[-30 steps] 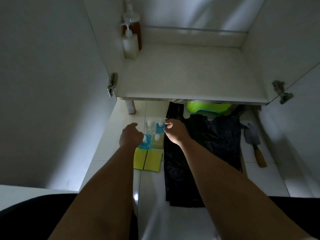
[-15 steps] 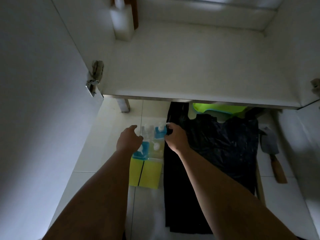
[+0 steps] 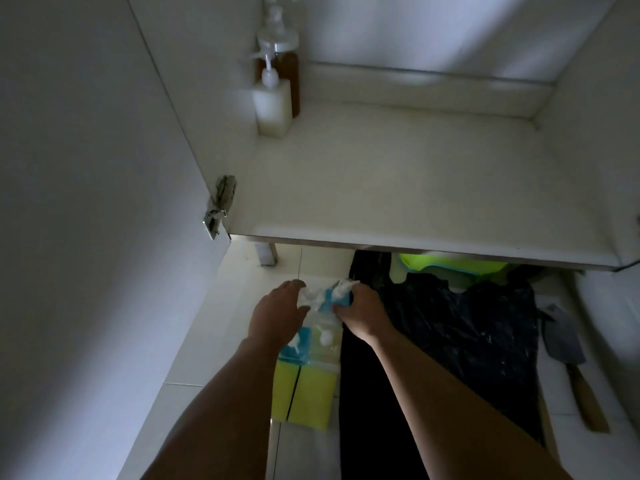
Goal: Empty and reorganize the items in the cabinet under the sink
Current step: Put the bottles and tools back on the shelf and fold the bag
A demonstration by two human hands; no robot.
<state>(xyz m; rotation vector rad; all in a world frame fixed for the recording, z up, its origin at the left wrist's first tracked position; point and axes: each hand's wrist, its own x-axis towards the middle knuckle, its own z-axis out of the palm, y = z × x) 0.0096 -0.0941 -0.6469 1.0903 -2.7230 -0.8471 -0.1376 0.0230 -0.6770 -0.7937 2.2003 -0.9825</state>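
Your hands meet on a cluster of small pump bottles (image 3: 320, 318) standing on the floor tiles (image 3: 214, 327) just in front of the cabinet (image 3: 415, 188); the bottles are clear plastic with white pump tops, some holding blue liquid and some pale yellow, and two yellow sponges (image 3: 304, 394) lie flat against their near side; your left hand (image 3: 277, 317) lies over the left bottles with its fingers curved around a clear one; your right hand (image 3: 363, 315) has its fingers curled round the blue bottle at the far right, beside the black plastic bag (image 3: 460, 334); compared with half a second ago, both hands have closed in so the bottle tops are mostly covered; a white soap dispenser (image 3: 272, 105) and a brown bottle (image 3: 292, 77) stand in the cabinet's back left corner.
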